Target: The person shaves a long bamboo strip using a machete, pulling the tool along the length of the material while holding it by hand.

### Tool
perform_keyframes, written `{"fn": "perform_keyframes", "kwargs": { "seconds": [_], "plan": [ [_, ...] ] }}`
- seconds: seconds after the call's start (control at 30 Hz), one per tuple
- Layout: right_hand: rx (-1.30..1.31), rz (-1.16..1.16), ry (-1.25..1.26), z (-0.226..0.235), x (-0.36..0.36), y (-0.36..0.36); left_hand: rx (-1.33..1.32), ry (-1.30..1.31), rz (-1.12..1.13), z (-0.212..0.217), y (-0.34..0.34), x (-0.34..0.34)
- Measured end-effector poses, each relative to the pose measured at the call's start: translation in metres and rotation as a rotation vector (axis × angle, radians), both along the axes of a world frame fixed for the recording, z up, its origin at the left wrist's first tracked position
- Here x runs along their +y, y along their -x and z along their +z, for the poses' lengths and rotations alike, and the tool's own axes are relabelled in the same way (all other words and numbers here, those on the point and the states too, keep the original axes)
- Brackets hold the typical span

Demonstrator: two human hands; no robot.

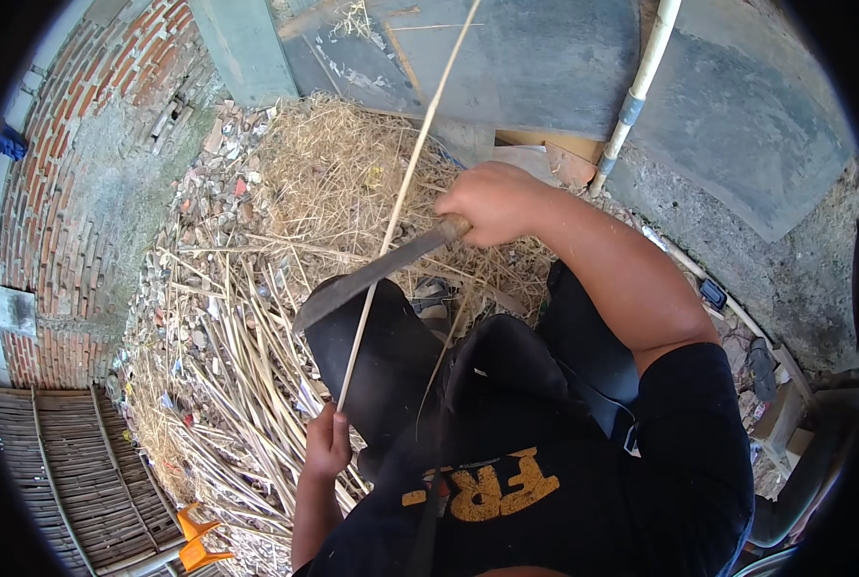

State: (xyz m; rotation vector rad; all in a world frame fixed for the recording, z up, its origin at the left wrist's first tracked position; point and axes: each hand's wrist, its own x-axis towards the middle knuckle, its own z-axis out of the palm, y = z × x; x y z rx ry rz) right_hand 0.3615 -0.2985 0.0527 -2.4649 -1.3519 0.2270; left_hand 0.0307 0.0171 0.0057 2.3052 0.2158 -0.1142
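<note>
My right hand [492, 204] is closed around the wooden handle of a machete [377, 274], whose long dark blade slants down to the left above my knee. A long, thin pale bamboo strip [413, 173] runs from the top of the view down past the blade, which crosses it and appears to touch it. Near the strip's lower end, my left hand [328, 442] grips it with fingers wrapped round and thumb along it. Beneath both hands are my dark trouser legs [362, 361].
Many bamboo strips [247, 356] lie on the rubble to my left. A heap of shavings [333, 173] sits ahead, before grey boards [564, 67] and an upright pipe [631, 106]. A brick wall [74, 192] stands left; an orange plastic object [199, 539] is at lower left.
</note>
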Motion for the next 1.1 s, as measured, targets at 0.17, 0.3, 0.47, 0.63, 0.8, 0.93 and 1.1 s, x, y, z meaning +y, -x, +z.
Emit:
{"fn": "perform_keyframes", "kwargs": {
  "seconds": [0.17, 0.3, 0.47, 0.63, 0.8, 0.93, 1.1],
  "plan": [
    [0.165, -0.229, -0.126, -0.025, -0.019, -0.042, 0.049, -0.080, 0.010, 0.004, 0.000, -0.004],
    [0.091, -0.290, -0.122, -0.019, -0.014, -0.033, 0.003, -0.316, 0.012, -0.003, 0.002, -0.013],
    [-0.087, -0.013, 0.082, 0.000, 0.013, 0.010, -0.027, -0.429, 0.073, -0.023, 0.010, -0.014],
    [0.198, -0.127, -0.050, -0.023, -0.013, -0.034, -0.080, -0.332, 0.080, -0.030, 0.003, -0.011],
    [0.171, -0.225, -0.220, -0.020, -0.008, -0.028, -0.033, -0.268, 0.060, -0.015, -0.001, -0.012],
    [0.064, -0.035, -0.075, -0.012, 0.018, 0.007, -0.033, -0.267, 0.061, -0.020, -0.001, -0.008],
    [0.198, -0.052, -0.096, -0.015, 0.013, -0.010, -0.049, -0.265, 0.094, -0.031, 0.000, -0.004]
  ]
}}
